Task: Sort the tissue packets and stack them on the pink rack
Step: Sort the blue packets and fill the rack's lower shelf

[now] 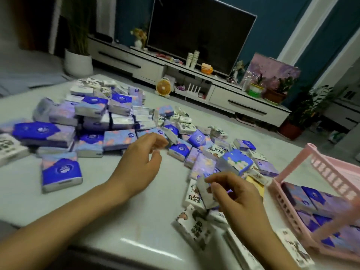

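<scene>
Well, the right hand [237, 197] pinches a white tissue packet [203, 193] over the worktop [97, 201], near the pink rack [286, 209]. The left hand [140, 162] hovers, fingers curled; grasping or not, I cannot tell.

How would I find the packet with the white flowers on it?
Find the pink rack on the right of the table. Just left of its far end, in the scattered heap, sits the flower packet. It alone is bright blue with white blossoms; its neighbours are purple or white with black print.
</scene>
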